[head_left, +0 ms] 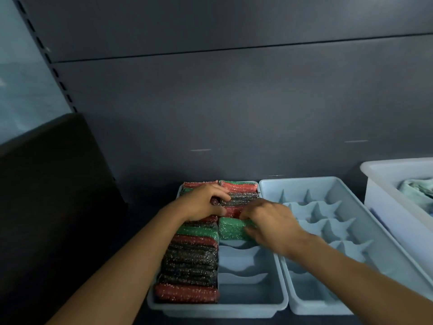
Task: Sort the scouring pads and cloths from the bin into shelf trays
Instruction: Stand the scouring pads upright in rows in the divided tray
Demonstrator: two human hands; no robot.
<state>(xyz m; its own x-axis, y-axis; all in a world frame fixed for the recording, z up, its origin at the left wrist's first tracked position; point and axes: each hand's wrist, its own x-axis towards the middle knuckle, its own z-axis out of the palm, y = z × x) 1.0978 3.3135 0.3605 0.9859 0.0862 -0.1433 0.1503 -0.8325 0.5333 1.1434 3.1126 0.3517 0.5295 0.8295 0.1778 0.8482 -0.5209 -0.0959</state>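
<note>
Fingers [251, 213] of right hand [269, 224] are curled round one green pad [230, 228], set in left tray [210, 308], right column. Left hand [203, 202] is curled on one dark pad [243, 198]. Two trays counted, right tray [304, 180] alongside; one bin [386, 163] beyond.

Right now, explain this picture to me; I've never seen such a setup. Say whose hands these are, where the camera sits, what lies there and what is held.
No machine: a person works with bare hands, and the one camera sits on their head, looking forward and down. Two pale divided trays stand side by side. The left tray holds glittery scouring pads, red, green and black; the right tray shows only bare slots. A white bin at the far right holds cloths. The right hand grips a green pad in the left tray; the left hand curls its fingers over the pads behind it.
</note>
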